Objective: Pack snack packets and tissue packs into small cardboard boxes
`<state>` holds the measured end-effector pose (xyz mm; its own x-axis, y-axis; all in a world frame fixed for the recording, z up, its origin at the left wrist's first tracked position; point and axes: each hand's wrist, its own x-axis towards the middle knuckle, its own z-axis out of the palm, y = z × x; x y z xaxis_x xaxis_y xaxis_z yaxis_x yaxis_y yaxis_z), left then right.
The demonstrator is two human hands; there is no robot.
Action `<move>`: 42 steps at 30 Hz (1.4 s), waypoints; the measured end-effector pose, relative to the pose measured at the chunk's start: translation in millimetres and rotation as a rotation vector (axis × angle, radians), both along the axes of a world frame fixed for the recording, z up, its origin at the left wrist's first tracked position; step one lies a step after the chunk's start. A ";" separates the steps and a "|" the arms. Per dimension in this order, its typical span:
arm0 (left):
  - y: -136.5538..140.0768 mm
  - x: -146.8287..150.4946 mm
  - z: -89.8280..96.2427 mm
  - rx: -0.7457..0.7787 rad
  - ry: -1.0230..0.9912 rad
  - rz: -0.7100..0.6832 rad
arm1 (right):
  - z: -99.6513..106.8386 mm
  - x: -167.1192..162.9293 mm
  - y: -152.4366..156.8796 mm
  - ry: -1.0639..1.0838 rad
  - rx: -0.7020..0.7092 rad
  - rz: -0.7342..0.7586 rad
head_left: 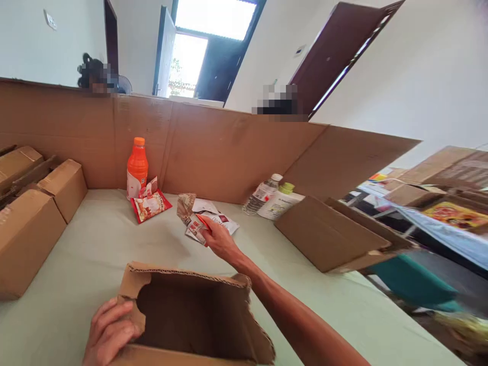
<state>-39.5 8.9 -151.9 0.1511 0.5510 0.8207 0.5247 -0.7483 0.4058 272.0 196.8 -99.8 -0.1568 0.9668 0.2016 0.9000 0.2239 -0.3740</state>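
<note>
An open cardboard box (131, 278) stands at the front of the pale green tabletop (114, 244), and its visible inside is dark and bare. My left hand (110, 328) is closed round the left side of its rim. Beyond the box, my right hand (221, 239) reaches out and grips a brown-and-white packet (186, 208), tilted above the table. Just behind that hand lies a white packet (229, 222) with dark red print, partly covered. To the left, a red-and-white snack packet (151, 206) leans by an upright orange bottle (137, 162).
A clear plastic bottle (261, 195) and a white pouch with a green cap (282, 203) lean at the back right, beside a cardboard box (324, 234). More boxes (30, 234) line the left. A cardboard wall (213, 147) closes the back; two people's heads show beyond it.
</note>
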 end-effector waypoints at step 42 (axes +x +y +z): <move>-10.3 37.1 169.1 -0.325 -0.147 -0.221 | 161.6 -3.7 -188.0 0.634 0.378 0.426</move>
